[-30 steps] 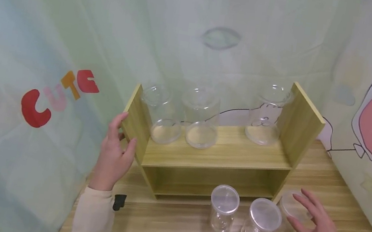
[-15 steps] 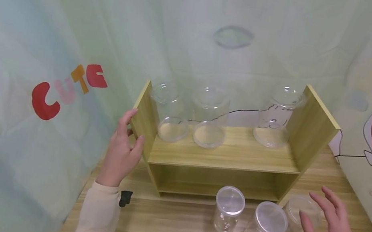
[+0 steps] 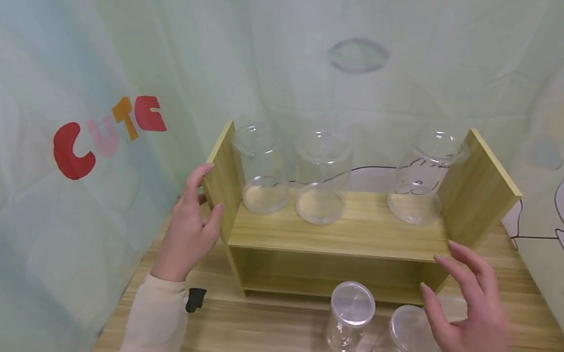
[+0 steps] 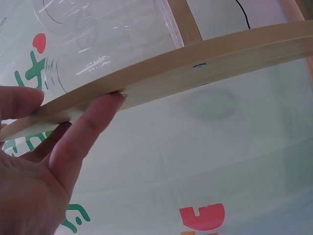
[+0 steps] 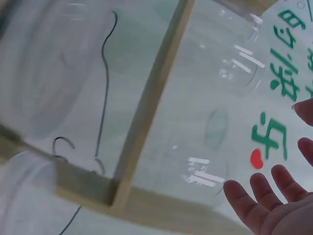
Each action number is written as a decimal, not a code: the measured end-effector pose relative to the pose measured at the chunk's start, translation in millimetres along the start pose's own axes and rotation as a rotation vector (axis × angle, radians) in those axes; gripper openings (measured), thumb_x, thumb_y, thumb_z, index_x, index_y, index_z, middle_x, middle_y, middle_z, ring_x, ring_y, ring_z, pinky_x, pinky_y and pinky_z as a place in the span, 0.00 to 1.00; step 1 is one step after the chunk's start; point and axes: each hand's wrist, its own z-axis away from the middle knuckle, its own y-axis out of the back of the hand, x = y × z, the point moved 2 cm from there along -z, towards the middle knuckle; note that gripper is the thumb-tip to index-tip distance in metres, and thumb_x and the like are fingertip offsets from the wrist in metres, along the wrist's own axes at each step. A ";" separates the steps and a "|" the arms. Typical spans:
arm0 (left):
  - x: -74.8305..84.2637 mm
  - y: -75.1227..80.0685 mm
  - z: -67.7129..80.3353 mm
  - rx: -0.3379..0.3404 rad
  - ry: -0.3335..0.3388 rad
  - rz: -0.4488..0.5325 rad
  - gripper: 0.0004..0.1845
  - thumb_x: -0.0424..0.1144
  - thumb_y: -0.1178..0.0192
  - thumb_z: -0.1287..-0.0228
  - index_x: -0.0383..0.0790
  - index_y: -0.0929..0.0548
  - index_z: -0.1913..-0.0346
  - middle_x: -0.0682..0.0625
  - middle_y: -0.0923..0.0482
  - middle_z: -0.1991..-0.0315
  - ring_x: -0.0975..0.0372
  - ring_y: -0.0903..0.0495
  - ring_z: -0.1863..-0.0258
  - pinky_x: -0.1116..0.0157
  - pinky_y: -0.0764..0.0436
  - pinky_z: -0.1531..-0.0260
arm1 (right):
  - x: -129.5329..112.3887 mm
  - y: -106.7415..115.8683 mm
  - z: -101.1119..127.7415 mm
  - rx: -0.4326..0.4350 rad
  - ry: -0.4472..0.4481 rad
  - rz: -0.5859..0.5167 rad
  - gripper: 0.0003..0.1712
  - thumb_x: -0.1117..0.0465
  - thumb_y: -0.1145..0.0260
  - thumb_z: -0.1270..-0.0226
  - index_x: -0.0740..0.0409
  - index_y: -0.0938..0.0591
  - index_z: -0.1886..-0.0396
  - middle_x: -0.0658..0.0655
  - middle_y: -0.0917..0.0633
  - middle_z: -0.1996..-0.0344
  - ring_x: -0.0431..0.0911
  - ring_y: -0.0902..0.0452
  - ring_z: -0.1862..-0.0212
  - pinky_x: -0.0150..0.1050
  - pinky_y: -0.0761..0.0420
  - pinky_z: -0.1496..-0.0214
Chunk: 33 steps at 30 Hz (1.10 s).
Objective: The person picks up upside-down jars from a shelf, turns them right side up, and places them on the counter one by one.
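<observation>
One wooden shelf (image 3: 343, 244) on table (image 3: 288, 349), flat boards, smooth. Left hand (image 3: 190, 232) gripping left side board. Right hand (image 3: 468, 328) now lifted off jar, up near right side, fingers loose, holding nothing. Three clear round jars (image 3: 351, 316) in front, plastic lids.
</observation>
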 end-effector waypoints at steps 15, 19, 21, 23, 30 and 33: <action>3.2 1.5 1.1 0.005 0.016 -0.013 0.36 0.23 0.46 0.33 0.45 0.46 0.27 0.34 0.33 0.37 0.45 0.22 0.52 0.45 0.24 0.45 | -18.3 -54.6 -57.8 -0.167 0.132 -0.078 0.30 0.56 0.34 0.36 0.64 0.26 0.38 0.69 0.32 0.36 0.63 0.35 0.35 0.45 0.33 0.35; 2.1 0.6 1.5 0.003 0.026 -0.015 0.36 0.23 0.47 0.33 0.46 0.47 0.27 0.34 0.32 0.38 0.44 0.22 0.50 0.44 0.22 0.48 | -15.7 -68.5 -69.2 -0.198 0.123 -0.042 0.39 0.65 0.26 0.49 0.63 0.29 0.35 0.69 0.34 0.34 0.64 0.37 0.35 0.59 0.30 0.41; 2.0 -0.3 1.5 0.000 0.032 -0.016 0.36 0.24 0.47 0.33 0.47 0.47 0.27 0.35 0.32 0.38 0.43 0.22 0.50 0.44 0.20 0.53 | -14.0 -74.6 -74.0 -0.195 0.119 -0.031 0.42 0.66 0.23 0.52 0.63 0.29 0.35 0.69 0.34 0.34 0.65 0.37 0.35 0.61 0.30 0.42; 2.6 -0.8 1.1 0.003 0.032 -0.017 0.36 0.24 0.47 0.33 0.47 0.47 0.27 0.35 0.33 0.37 0.44 0.22 0.51 0.45 0.20 0.52 | -11.7 -79.5 -78.6 -0.194 0.107 -0.028 0.43 0.66 0.21 0.52 0.63 0.30 0.34 0.69 0.35 0.34 0.64 0.37 0.34 0.61 0.30 0.41; 3.1 -1.7 0.3 0.011 0.021 -0.016 0.35 0.24 0.47 0.33 0.46 0.46 0.27 0.36 0.35 0.34 0.46 0.22 0.57 0.46 0.24 0.46 | -1.0 -99.1 -92.7 -0.223 0.010 -0.080 0.43 0.63 0.20 0.50 0.63 0.29 0.35 0.68 0.36 0.34 0.61 0.38 0.34 0.57 0.29 0.39; 3.1 -1.1 1.2 0.010 0.026 -0.012 0.35 0.23 0.47 0.33 0.46 0.46 0.27 0.36 0.36 0.34 0.46 0.22 0.54 0.45 0.24 0.46 | 3.3 -109.6 -98.9 -0.240 -0.041 -0.116 0.43 0.62 0.19 0.50 0.63 0.29 0.35 0.67 0.38 0.33 0.62 0.38 0.34 0.58 0.29 0.39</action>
